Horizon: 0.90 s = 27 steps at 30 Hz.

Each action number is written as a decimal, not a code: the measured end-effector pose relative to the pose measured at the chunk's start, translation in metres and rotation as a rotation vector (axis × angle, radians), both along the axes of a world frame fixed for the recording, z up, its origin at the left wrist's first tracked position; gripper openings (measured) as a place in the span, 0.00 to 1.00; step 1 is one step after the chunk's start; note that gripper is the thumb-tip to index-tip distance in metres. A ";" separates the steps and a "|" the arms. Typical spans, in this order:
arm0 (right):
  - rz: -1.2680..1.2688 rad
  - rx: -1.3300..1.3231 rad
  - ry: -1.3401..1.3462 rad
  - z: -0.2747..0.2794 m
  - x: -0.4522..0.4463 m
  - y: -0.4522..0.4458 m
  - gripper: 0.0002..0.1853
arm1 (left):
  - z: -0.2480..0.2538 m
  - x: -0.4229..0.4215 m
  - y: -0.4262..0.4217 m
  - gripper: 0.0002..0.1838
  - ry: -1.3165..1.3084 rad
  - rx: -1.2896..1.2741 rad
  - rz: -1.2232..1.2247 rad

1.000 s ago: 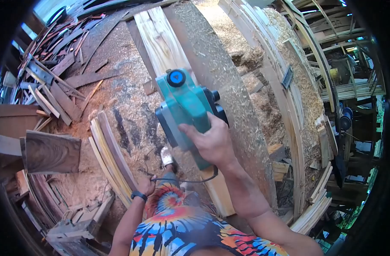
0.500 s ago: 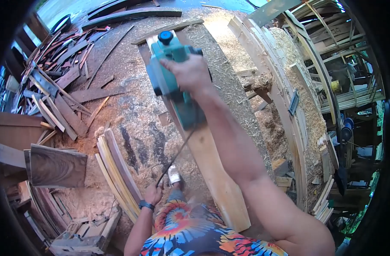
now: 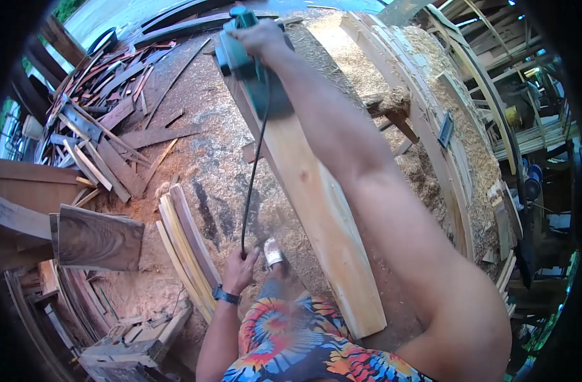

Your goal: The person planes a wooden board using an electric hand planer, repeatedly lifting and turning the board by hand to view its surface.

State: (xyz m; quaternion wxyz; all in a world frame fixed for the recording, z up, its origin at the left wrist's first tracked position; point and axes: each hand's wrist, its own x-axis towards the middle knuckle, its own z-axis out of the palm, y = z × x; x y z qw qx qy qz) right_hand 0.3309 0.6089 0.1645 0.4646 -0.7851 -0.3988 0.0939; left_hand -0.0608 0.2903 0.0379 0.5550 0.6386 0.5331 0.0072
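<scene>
At the top centre, my right hand [image 3: 260,39] is wrapped round the handle of a green electric planer [image 3: 245,67], with my arm stretched far forward. The planer rests on the far part of a long pale board [image 3: 319,210], whose near end lies close to my body. A black cord [image 3: 253,165] runs back from the planer to my left hand [image 3: 239,270], which is closed round it at lower centre. The planer's underside is hidden.
Long curved planks [image 3: 425,108] covered in shavings stand to the right. Stacked pale strips [image 3: 186,245] lean left of my left hand. A pile of scrap wood [image 3: 106,108] lies at upper left, and a dark-grained board [image 3: 99,239] is at left.
My right hand and the planer have moved forward along the board to its far part, uncovering more of its near surface. The cord now stretches straighter, still in my left hand.
</scene>
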 end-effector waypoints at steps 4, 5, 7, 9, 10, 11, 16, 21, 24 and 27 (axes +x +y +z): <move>0.122 0.070 0.030 0.013 -0.055 -0.166 0.16 | -0.030 -0.050 -0.037 0.25 0.242 0.085 -0.276; 0.140 0.074 0.051 0.020 -0.071 -0.214 0.15 | -0.035 -0.060 -0.047 0.23 0.299 0.075 -0.336; 0.160 0.013 0.168 0.038 -0.102 -0.309 0.21 | -0.050 -0.088 -0.071 0.21 0.410 0.078 -0.464; 0.121 -0.008 0.243 0.048 -0.133 -0.399 0.24 | -0.071 -0.113 -0.088 0.20 0.513 0.113 -0.604; 0.101 -0.092 0.262 0.060 -0.146 -0.441 0.23 | -0.072 -0.117 -0.093 0.20 0.533 0.124 -0.650; 0.082 -0.178 0.280 0.070 -0.158 -0.483 0.22 | -0.072 -0.119 -0.099 0.20 0.553 0.134 -0.696; 0.032 -0.106 0.438 0.050 -0.190 -0.675 0.26 | -0.084 -0.116 -0.151 0.22 0.456 0.274 -0.750; -0.128 -0.311 0.462 0.077 -0.225 -0.838 0.33 | -0.103 -0.103 -0.230 0.23 0.421 0.296 -0.931; -0.189 -0.297 0.514 0.077 -0.241 -0.906 0.37 | -0.121 -0.111 -0.272 0.24 0.326 0.359 -0.942; -0.209 -0.312 0.650 0.085 -0.249 -0.943 0.40 | -0.097 -0.098 -0.300 0.23 0.363 0.210 -0.922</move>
